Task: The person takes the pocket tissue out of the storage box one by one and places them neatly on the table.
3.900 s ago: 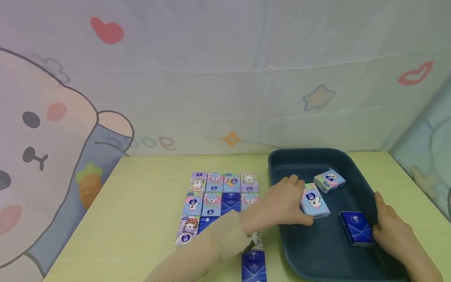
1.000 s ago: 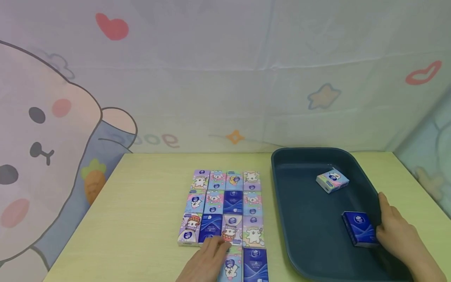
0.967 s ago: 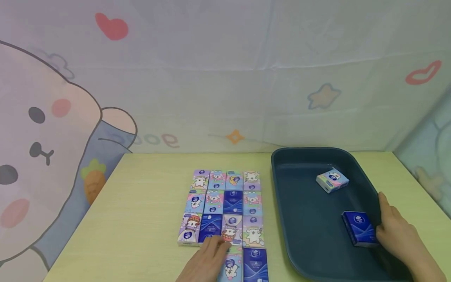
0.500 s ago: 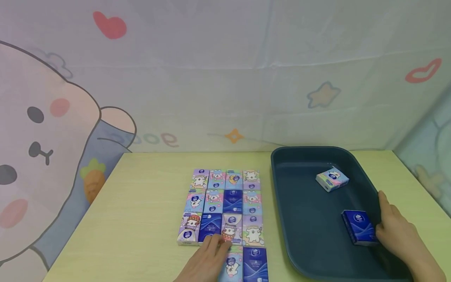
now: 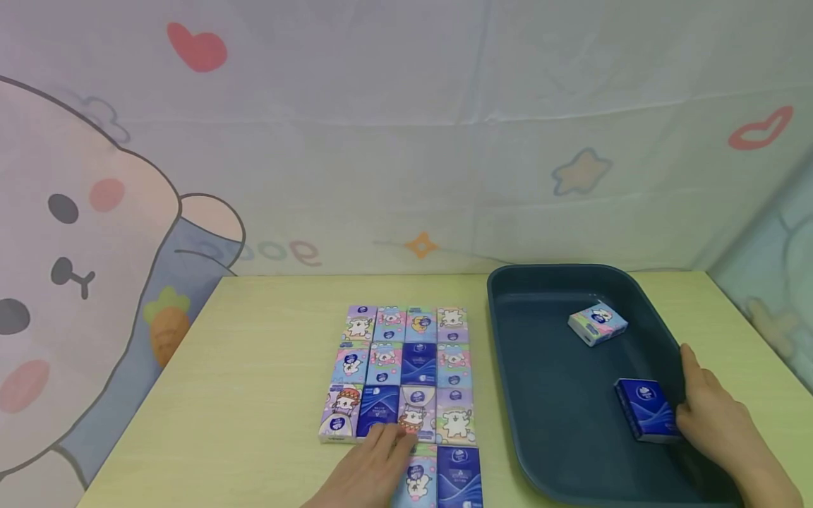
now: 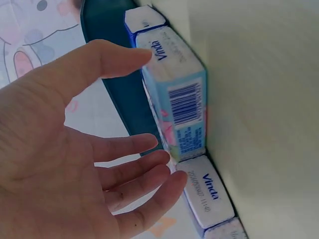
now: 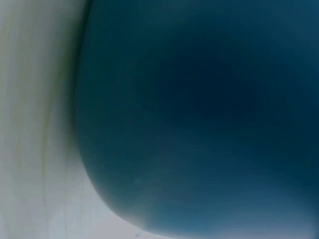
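Note:
My left hand [image 5: 375, 466] is at the front row of pocket tissue packs, beside a light blue cartoon pack [image 5: 419, 480]. In the left wrist view its thumb [image 6: 127, 59] touches that pack by the Vinda print, and the other fingers lie loosely near the neighbouring white pack end [image 6: 207, 191]. A dark blue tissue pack [image 5: 460, 476] adjoins the light blue one on the right. My right hand [image 5: 714, 420] holds the right rim of the dark teal tray [image 5: 574, 437]. The right wrist view shows only the blurred tray and table.
Cartoon and dark blue packs form neat rows, including a purple pack [image 5: 455, 416] and a blue one [image 5: 419, 363]. Inside the tray lie a small cartoon pack [image 5: 598, 323] and a dark blue pack [image 5: 646, 410]. A printed curtain [image 5: 356, 141] hangs behind the yellow table [image 5: 254, 367].
Since the oldest frame, my left hand has brought the light blue pack from the tray to the front row, left of the dark blue one. Over the last second both hands stay nearly still.

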{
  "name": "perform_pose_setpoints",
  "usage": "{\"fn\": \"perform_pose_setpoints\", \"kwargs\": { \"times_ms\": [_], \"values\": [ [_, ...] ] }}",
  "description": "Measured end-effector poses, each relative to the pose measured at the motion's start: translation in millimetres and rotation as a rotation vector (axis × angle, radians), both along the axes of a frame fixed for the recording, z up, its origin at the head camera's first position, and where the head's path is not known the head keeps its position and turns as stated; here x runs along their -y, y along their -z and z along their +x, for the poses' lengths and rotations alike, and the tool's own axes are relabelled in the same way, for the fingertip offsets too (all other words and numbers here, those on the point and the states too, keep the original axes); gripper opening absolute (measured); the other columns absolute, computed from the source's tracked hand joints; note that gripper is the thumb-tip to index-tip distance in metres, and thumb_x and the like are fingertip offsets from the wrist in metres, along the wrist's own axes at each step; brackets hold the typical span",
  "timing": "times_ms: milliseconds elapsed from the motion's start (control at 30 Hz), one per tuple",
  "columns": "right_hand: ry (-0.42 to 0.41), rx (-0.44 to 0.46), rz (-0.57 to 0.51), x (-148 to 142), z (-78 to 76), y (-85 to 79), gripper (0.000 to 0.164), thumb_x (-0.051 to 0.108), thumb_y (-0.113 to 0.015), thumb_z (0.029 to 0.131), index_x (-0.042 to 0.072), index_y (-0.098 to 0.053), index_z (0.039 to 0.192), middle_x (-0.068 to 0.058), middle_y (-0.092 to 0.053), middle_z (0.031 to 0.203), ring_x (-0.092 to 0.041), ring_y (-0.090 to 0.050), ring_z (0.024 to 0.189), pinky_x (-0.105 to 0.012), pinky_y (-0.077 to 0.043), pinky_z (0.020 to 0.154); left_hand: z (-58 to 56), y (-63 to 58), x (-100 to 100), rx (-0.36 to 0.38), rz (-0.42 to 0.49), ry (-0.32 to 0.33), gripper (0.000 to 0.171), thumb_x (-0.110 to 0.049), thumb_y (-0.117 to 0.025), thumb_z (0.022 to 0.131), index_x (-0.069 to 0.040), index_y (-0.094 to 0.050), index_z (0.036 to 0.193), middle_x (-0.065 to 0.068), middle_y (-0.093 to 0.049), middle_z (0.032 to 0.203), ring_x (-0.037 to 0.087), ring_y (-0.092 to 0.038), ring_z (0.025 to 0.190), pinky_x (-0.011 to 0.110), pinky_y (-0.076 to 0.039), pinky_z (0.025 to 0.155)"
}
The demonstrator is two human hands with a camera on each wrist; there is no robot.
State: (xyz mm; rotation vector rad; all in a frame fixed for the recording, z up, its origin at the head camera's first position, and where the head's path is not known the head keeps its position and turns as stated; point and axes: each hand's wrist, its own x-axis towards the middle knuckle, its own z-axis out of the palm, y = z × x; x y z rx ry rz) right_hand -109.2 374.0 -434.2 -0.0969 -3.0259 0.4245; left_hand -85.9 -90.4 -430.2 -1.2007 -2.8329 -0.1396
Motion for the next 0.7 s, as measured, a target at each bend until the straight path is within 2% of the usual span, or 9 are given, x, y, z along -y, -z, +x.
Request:
{"fn": "perform_pose_setpoints", "kwargs": {
  "times_ms": [100, 233, 300, 467, 533, 600, 700],
  "values": [
    [0.004, -0.001, 0.0, 1, 0.0, -1.0, 0.083, -0.005, -0.05, 0.077, -0.019, -0.003, 0.144, -0.049, -0.039, 0.115, -0.062, -0.046, 0.102, -0.068, -0.044, 0.067, -2.1, -8.4, -3, 0.096, -0.035, -0.012, 0.094, -0.08, -0.049, 0.077, -0.006, -0.047, 0.136, 0.005, -0.053, 0.126, 0.018, -0.048, 0.111, 0.031, -0.047, 0.097],
    [0.008, 0.001, 0.0, 1, 0.2, -1.0, 0.083, -0.004, -0.05, 0.078, -0.019, -0.003, 0.144, -0.049, -0.039, 0.115, -0.062, -0.045, 0.102, -0.068, -0.044, 0.068, -6.8, -21.0, -14, 0.188, -0.077, -0.046, 0.08, -0.06, -0.063, 0.082, -0.009, -0.044, 0.14, 0.004, -0.051, 0.134, 0.02, -0.047, 0.119, 0.035, -0.046, 0.102],
    [0.008, 0.002, 0.0, 0, 0.2, -0.4, 0.083, -0.004, -0.049, 0.078, -0.018, -0.002, 0.144, -0.049, -0.038, 0.116, -0.062, -0.045, 0.103, -0.068, -0.044, 0.068, -9.7, -27.4, -21, 0.211, -0.067, -0.061, 0.071, -0.049, -0.066, 0.084, -0.011, -0.045, 0.14, 0.003, -0.05, 0.135, 0.019, -0.047, 0.119, 0.035, -0.046, 0.103],
    [0.006, -0.01, -0.001, 0, 0.5, 1.6, 0.082, -0.004, -0.049, 0.077, -0.018, -0.003, 0.144, -0.049, -0.039, 0.115, -0.062, -0.046, 0.103, -0.068, -0.044, 0.068, -15.8, -42.6, -37, 0.272, 0.027, -0.097, 0.065, -0.041, -0.065, 0.088, -0.014, -0.042, 0.143, 0.003, -0.048, 0.141, 0.02, -0.045, 0.129, 0.04, -0.044, 0.107],
    [0.006, -0.01, -0.003, 0, 0.8, 2.3, 0.082, -0.004, -0.049, 0.077, -0.018, -0.003, 0.144, -0.049, -0.039, 0.115, -0.062, -0.046, 0.102, -0.067, -0.044, 0.068, -18.3, -47.5, -43, 0.265, 0.063, -0.086, 0.065, -0.04, -0.064, 0.089, -0.014, -0.042, 0.144, 0.002, -0.048, 0.142, 0.02, -0.045, 0.132, 0.041, -0.043, 0.108],
    [0.007, -0.01, -0.005, 0, 0.5, 2.4, 0.082, -0.005, -0.049, 0.077, -0.018, -0.003, 0.144, -0.048, -0.04, 0.115, -0.062, -0.046, 0.102, -0.067, -0.044, 0.068, -22.3, -51.8, -48, 0.233, 0.098, -0.049, 0.062, -0.039, -0.063, 0.09, -0.015, -0.043, 0.143, 0.001, -0.049, 0.14, 0.019, -0.047, 0.13, 0.039, -0.044, 0.106],
    [0.003, -0.006, -0.007, 0, 0.1, 2.1, 0.083, -0.004, -0.049, 0.077, -0.018, -0.003, 0.145, -0.048, -0.039, 0.116, -0.062, -0.046, 0.102, -0.067, -0.044, 0.068, -30.5, -57.1, -58, 0.105, 0.139, 0.049, 0.055, -0.037, -0.063, 0.091, -0.013, -0.048, 0.138, 0.0, -0.055, 0.132, 0.014, -0.053, 0.121, 0.031, -0.048, 0.1]
  ]
}}
